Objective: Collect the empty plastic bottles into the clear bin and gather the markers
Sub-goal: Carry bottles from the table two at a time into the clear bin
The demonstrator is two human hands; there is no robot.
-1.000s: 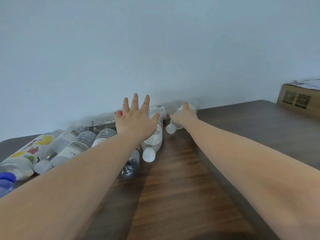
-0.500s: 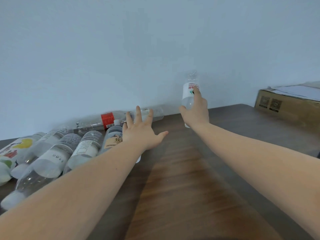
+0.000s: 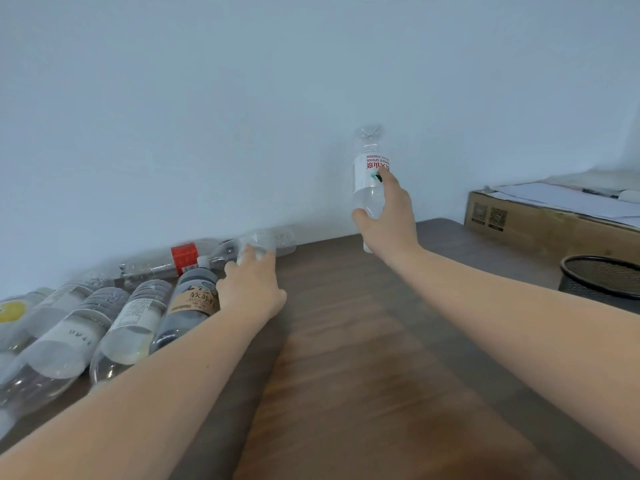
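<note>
My right hand [image 3: 388, 220] holds a clear plastic bottle [image 3: 370, 168] upside down above the back of the table, its white label with red print facing me. My left hand [image 3: 251, 289] reaches to the wall, fingers curled round a clear bottle [image 3: 265, 241] lying there. A red-labelled bottle [image 3: 183, 258] lies along the wall beside it. Left of my left arm several bottles lie in a row, among them a dark bottle with a tan label [image 3: 192, 306] and a white-labelled clear bottle [image 3: 133, 320]. No bin or markers are in view.
The dark wooden table [image 3: 346, 358] runs up to a plain wall. A cardboard box [image 3: 540, 223] with papers on top stands at the right, and a black mesh basket [image 3: 602, 277] sits in front of it.
My right hand has raised its bottle from the table and turned it on end. My left hand went from open fingers over the row to curling round a bottle by the wall.
</note>
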